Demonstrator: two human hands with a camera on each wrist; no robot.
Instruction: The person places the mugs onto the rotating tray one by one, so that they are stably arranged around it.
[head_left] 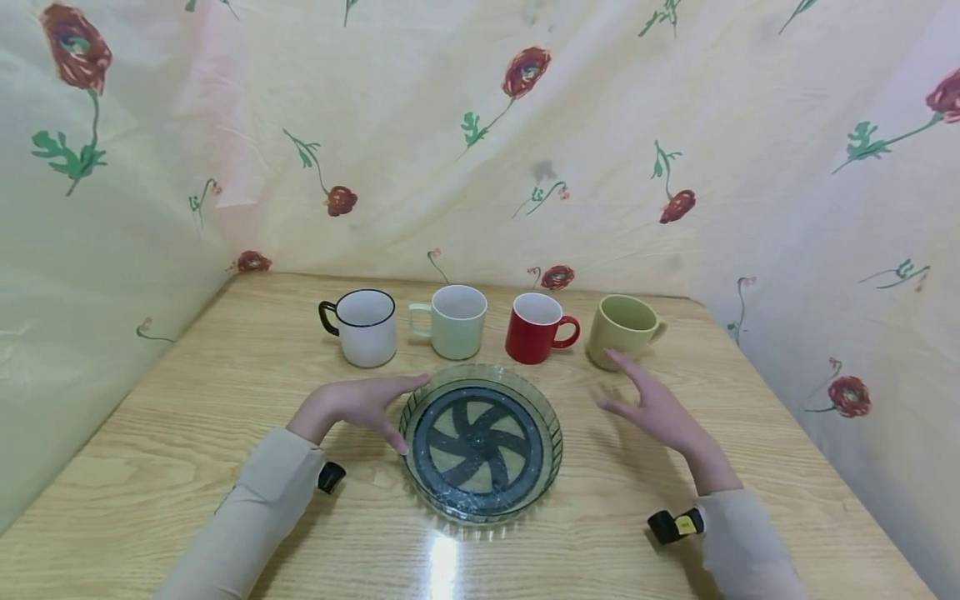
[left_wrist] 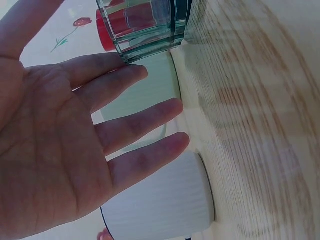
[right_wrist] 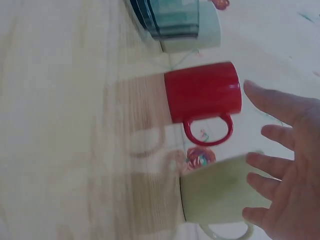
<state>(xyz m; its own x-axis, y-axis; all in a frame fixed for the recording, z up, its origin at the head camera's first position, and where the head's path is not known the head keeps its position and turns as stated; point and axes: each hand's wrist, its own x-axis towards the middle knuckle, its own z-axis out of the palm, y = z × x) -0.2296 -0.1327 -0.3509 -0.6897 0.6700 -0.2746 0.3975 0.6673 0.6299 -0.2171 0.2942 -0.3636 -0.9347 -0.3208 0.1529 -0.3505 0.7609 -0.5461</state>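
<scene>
A round clear glass dish (head_left: 551, 417) with a dark swirl pattern sits mid-table. My left hand (head_left: 360, 404) is at its left rim, fingers spread; in the left wrist view the index fingertip of the hand (left_wrist: 85, 130) meets the glass edge. To the right of the dish my right hand (head_left: 663, 412) hovers with straight, spread fingers, just in front of the olive-green mug (head_left: 626, 333). In the right wrist view that hand (right_wrist: 287, 165) holds nothing, and the red mug (right_wrist: 202, 92) stands beyond its thumb.
Along the back of the wooden table (head_left: 150, 433) stand a white mug with a black handle (head_left: 367, 333), a pale green mug (head_left: 457, 325) and the red mug (head_left: 531, 333). Flowered cloth (head_left: 420, 150) hangs behind and at both sides.
</scene>
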